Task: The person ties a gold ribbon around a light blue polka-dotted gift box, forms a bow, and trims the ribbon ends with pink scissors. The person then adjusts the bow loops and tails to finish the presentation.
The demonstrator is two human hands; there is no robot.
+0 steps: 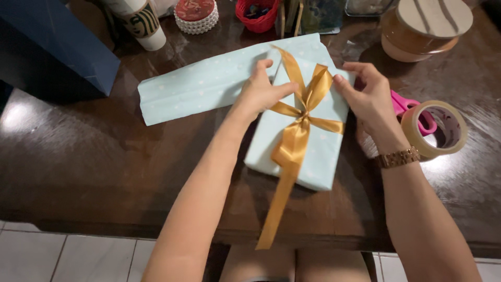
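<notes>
Gold satin ribbon bow (308, 102) sits between both hands on pale blue wrapped flat box (300, 141); left hand (262, 93) fingers pinch its left loop, right hand (368, 96) pinches the box's upper right corner, tail running toward the person.

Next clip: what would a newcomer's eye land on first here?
The pale blue wrapped gift at the centre of the dark table, tied with a gold ribbon whose tail hangs over the table edge. The left hand and right hand grip its far end.
</notes>
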